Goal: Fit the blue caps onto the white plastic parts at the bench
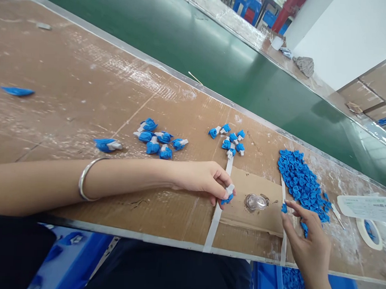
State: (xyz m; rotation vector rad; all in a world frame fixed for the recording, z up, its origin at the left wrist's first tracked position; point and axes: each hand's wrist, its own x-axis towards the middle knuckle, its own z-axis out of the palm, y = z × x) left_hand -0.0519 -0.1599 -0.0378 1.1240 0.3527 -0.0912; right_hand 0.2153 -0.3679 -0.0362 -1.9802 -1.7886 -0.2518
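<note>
Pinched in my left hand (207, 182) is a small blue and white plastic part (228, 194), held over the left edge of a cardboard pad (241, 218). My right hand (311, 239) grips a tiny blue piece (284, 208) between thumb and forefinger at the pad's right edge. Between both hands sits a small clear round container (256, 202) on the pad. A heap of small blue pieces (299, 178) lies beyond my right hand. Past my left hand rest two clusters of blue and white parts (153, 146), with a single similar part (106, 145) farther left.
A lone blue piece (17, 91) lies far left. To the right are a tape roll (360, 228), a white printed strip (367, 207) and a thin white stick (338, 217). A green belt (147, 34) runs behind the table. Blue bins (266, 282) stand below the front edge.
</note>
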